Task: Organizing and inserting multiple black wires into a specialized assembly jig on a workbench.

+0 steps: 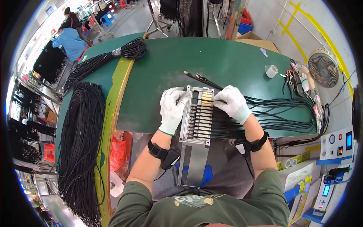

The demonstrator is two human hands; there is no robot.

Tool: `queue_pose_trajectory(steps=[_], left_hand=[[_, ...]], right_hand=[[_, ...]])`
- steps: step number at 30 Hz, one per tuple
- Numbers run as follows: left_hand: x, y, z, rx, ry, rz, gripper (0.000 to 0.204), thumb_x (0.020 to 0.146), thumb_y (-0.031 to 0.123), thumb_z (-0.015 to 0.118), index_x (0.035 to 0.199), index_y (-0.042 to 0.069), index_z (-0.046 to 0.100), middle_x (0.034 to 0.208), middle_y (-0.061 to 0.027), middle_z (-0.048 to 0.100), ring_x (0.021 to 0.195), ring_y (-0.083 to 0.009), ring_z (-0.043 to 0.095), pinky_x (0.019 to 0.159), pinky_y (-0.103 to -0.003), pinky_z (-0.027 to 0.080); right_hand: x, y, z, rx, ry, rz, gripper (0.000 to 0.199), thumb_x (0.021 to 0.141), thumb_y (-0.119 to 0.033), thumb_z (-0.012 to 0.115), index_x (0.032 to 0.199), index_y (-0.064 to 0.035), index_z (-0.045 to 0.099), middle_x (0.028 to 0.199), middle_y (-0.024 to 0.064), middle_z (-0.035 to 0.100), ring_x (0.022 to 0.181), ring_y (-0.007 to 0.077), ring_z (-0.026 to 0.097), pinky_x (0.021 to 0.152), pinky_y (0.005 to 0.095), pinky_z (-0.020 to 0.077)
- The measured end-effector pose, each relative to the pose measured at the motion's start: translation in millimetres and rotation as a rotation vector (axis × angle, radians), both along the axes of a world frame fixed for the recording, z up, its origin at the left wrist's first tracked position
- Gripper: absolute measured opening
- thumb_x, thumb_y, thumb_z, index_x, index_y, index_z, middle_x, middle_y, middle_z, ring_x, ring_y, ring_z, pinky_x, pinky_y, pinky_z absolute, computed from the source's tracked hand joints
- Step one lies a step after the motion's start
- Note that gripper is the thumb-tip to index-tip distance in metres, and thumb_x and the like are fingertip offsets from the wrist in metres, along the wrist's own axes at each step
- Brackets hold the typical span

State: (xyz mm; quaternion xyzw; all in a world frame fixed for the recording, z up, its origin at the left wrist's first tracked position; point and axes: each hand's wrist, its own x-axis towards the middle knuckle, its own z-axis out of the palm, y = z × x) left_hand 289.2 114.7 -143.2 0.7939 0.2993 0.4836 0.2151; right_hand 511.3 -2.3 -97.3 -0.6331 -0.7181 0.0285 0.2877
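In front of me a metal fixture (207,142) lies lengthwise on the table edge, with a row of slots. Black cables (261,113) run into it from the right, their connector ends (192,121) lined up in the lower slots. My gloved right hand (232,103) pinches one black cable at the fixture's right side, beside the upper slots. My gloved left hand (173,108) is curled at the left rim, fingertips together near the upper slots; what they grip, if anything, is hidden. Loose cable ends (199,77) lie just beyond the fixture.
Thick bundles of black cable (81,143) lie at the left, past a yellow-green strip (120,81) on the green table (162,56). At the right are a white tape roll (271,71), pliers (288,84), a fan (323,68) and a control box (336,145). People sit far left.
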Motion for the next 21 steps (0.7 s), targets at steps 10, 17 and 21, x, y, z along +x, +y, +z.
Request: queue_pose_trajectory(steps=[10,17,21], left_hand=[[-4.5,0.9,-12.1,-0.072,0.242,-0.006,0.019,0.092,0.023,0.065,0.103,0.009,0.072,0.106,-0.0071,0.071,0.103,-0.0250,0.064,0.108,-0.048,0.038],[-5.0,5.1,-16.5,-0.052,0.262,-0.015,0.019,0.093,0.024,0.064,0.103,0.010,0.072,0.104,-0.0059,0.071,0.101,-0.0241,0.065,0.111,-0.050,0.034],[-4.1,5.1,-18.2,-0.069,0.250,-0.006,0.019,0.094,0.024,0.064,0.104,0.009,0.072,0.104,-0.0060,0.071,0.102,-0.0242,0.065,0.111,-0.050,0.034]], right_hand=[[5.4,-6.3,-2.8,-0.033,-0.184,-0.070,0.010,0.073,-0.017,0.075,0.079,-0.0116,0.070,0.076,0.0058,0.066,0.087,0.0282,0.060,0.079,0.0409,0.0474],[5.7,-4.6,2.4,-0.002,-0.053,-0.018,0.011,0.076,-0.017,0.074,0.086,-0.0112,0.072,0.078,0.0050,0.069,0.085,0.0277,0.061,0.078,0.0393,0.0481],[7.7,-8.0,8.0,-0.017,-0.034,-0.079,0.010,0.080,-0.017,0.072,0.088,-0.0111,0.072,0.080,0.0054,0.070,0.084,0.0278,0.061,0.077,0.0388,0.0482]])
